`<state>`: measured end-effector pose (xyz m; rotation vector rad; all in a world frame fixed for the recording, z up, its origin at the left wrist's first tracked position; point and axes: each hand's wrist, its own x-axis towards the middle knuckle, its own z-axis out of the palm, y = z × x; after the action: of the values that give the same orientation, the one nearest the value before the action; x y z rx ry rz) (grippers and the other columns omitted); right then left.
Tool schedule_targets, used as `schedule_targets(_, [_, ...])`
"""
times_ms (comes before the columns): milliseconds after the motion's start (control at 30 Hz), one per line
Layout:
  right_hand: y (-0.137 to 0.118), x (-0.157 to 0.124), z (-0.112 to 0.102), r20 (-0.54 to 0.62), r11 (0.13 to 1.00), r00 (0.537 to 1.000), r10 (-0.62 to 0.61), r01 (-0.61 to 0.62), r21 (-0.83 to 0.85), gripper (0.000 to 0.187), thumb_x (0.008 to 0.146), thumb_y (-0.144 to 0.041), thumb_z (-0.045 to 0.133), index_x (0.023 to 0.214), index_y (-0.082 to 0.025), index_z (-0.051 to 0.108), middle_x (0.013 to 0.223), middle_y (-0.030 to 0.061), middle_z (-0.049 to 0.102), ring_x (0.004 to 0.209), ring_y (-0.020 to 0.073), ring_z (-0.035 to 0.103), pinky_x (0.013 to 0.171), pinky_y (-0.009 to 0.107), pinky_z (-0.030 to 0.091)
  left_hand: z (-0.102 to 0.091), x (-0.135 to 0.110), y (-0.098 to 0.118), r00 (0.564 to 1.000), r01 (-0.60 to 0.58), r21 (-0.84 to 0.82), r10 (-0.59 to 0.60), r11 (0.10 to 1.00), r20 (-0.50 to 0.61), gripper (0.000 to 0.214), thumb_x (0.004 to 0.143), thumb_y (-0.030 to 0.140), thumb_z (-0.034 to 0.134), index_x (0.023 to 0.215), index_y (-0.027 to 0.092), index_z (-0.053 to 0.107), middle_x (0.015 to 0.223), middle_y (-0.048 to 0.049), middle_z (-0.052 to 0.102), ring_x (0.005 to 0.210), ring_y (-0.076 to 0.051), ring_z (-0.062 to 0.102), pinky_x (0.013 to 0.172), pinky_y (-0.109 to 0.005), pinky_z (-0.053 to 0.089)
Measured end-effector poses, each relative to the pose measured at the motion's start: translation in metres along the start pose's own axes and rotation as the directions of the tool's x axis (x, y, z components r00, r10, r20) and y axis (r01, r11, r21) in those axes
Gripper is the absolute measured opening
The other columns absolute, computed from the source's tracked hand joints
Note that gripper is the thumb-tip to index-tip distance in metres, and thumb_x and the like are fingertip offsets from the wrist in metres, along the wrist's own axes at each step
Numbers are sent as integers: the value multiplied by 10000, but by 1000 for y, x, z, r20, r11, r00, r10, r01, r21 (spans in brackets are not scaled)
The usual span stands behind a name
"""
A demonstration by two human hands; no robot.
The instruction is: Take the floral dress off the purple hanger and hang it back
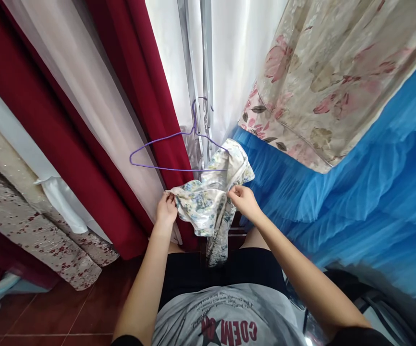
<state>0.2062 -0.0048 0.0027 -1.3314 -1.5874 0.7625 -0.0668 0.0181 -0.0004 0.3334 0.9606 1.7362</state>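
Observation:
A light floral garment [202,206] with blue and green print hangs in front of me, one side of it draped over the right end of a purple hanger [161,167]. The hanger's left arm is bare, and its hook is up among grey straps. My left hand [166,207] pinches the garment's left edge. At the garment's middle right, my right hand [243,199] pinches the cloth between thumb and fingers. The lower part of the garment dangles over my lap.
Red and white curtains [146,96] hang at the left. Grey straps [205,57] run down the middle. Blue tulle [301,187] and a floral cloth [312,96] hang at the right. Red tiles [67,307] cover the floor.

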Motion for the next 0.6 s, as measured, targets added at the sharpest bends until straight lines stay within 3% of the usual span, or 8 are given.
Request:
schedule_targets(133, [32, -14, -20, 165, 994, 983, 76, -62, -93, 174, 668, -297, 748, 711, -196, 612, 643, 10, 627, 611, 184, 555, 603, 302, 426, 19, -39, -12, 942, -14, 93, -18, 996, 335, 146, 877, 303, 723, 871, 188, 633, 906, -46, 691, 839, -172, 681, 797, -301, 558])
schedule_targets(200, [25, -25, -20, 330, 998, 944, -5, 25, -57, 406, 565, -296, 877, 914, -195, 696, 889, 54, 718, 795, 239, 635, 746, 353, 501, 35, -65, -14, 840, -183, 233, 29, 955, 541, 199, 879, 383, 728, 900, 195, 666, 909, -43, 699, 868, -176, 676, 837, -313, 557])
schedule_targets(267, [7, -34, -11, 493, 988, 857, -150, 113, 104, 540, 610, -353, 899, 1090, -217, 692, 1094, 71, 712, 992, 277, 644, 907, 408, 512, 53, -91, -18, 723, -400, 354, 54, 845, 689, 242, 903, 439, 701, 910, 197, 700, 898, -53, 700, 856, -188, 667, 831, -328, 553])
schedule_targets(333, [-13, -42, -2, 513, 947, 822, -248, 93, 309, 406, 755, -404, 815, 1092, -223, 679, 1077, 57, 702, 1029, 270, 637, 945, 421, 513, 67, -110, -20, 609, -605, 393, 85, 692, 789, 241, 928, 437, 680, 911, 203, 736, 933, -66, 688, 897, -204, 654, 876, -352, 537])
schedule_targets(400, [-28, -49, 2, 466, 895, 858, -218, -15, 446, 261, 842, -414, 737, 1006, -223, 669, 969, 36, 693, 939, 239, 641, 883, 391, 533, 73, -119, -22, 519, -732, 387, 90, 561, 850, 224, 934, 430, 680, 944, 217, 748, 1030, -77, 665, 1015, -225, 633, 987, -374, 498])
schedule_targets(467, [-37, -53, -4, 436, 836, 892, -119, -147, 529, 223, 840, -412, 736, 931, -222, 662, 882, 20, 684, 837, 207, 632, 803, 347, 538, 68, -117, -25, 484, -731, 411, -11, 544, 875, 276, 960, 482, 632, 1051, 235, 718, 1103, -79, 648, 1098, -240, 613, 1031, -382, 481])
schedule_targets(533, [-42, -56, -20, 457, 768, 889, -32, -271, 580, 238, 773, -393, 781, 883, -213, 669, 818, 11, 681, 749, 183, 622, 730, 313, 531, 52, -110, -32, 446, -635, 484, -227, 602, 866, 381, 1002, 560, 516, 1138, 240, 672, 1138, -82, 664, 1130, -249, 617, 1008, -380, 505])
schedule_targets(600, [-43, -53, -45, 481, 739, 876, 24, -340, 582, 248, 679, -348, 811, 823, -194, 681, 752, 7, 673, 664, 165, 605, 651, 290, 512, 30, -104, -42, 358, -526, 569, -442, 632, 822, 452, 1015, 595, 453, 1198, 233, 652, 1175, -87, 683, 1164, -260, 620, 994, -378, 519])
